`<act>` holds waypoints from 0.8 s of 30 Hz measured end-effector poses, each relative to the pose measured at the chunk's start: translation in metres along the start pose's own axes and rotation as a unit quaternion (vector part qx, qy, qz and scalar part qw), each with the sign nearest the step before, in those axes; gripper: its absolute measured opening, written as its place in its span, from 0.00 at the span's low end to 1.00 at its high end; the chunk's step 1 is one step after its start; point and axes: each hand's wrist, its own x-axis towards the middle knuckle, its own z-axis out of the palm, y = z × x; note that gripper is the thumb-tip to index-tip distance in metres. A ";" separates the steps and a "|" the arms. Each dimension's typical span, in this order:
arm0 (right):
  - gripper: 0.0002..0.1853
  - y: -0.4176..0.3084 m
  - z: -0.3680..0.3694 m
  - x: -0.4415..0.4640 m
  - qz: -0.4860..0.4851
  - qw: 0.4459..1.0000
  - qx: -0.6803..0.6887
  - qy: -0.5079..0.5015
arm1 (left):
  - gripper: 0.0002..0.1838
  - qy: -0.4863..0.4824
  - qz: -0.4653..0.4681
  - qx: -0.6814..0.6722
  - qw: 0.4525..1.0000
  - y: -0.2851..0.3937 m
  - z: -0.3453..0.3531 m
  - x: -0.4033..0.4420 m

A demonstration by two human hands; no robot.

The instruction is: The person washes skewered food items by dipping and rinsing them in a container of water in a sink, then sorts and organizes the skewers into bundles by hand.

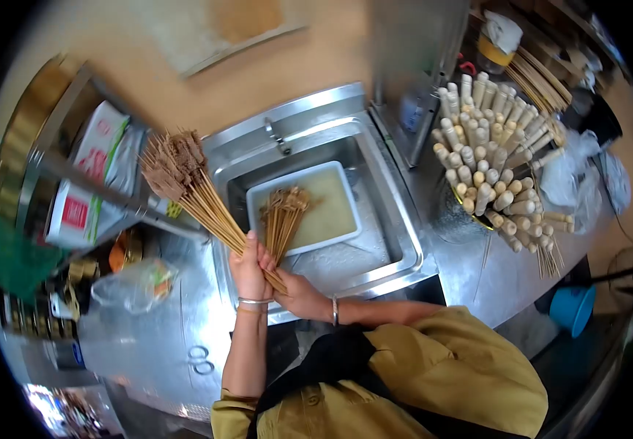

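A thick bundle of meat skewers (174, 167) is held up at the left of the sink, brown meat at its upper end. My left hand (248, 269) is wrapped round the lower part of its thin sticks. Close beside it, my right hand (300, 294) closes on the bottom ends of the same sticks; its fingers are partly hidden. A second bunch of skewers (285, 219) lies in a white tub (353, 219) of cloudy liquid, meat end away from me. The tub sits in a steel sink (397, 252).
A tap (275, 136) rises at the sink's back. To the right, a large container (455, 216) is packed with wooden-handled sticks (488, 146). At left are a metal rack (111, 172), a plastic bag (137, 285) and scissors (201, 360) on the steel counter. A blue bucket (572, 311) stands low at right.
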 end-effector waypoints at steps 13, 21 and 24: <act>0.20 -0.025 -0.029 -0.167 -0.018 0.932 -0.287 -0.223 | 0.12 0.077 0.027 0.063 0.995 0.014 -0.155 -0.119; 0.14 -0.044 -0.251 -0.275 0.053 0.846 -0.473 0.241 | 0.11 0.112 0.030 0.235 0.965 0.043 -0.192 -0.227; 0.17 -0.057 -0.327 -0.287 0.108 0.711 -0.578 0.386 | 0.08 0.093 -0.001 0.251 0.964 0.044 -0.197 -0.264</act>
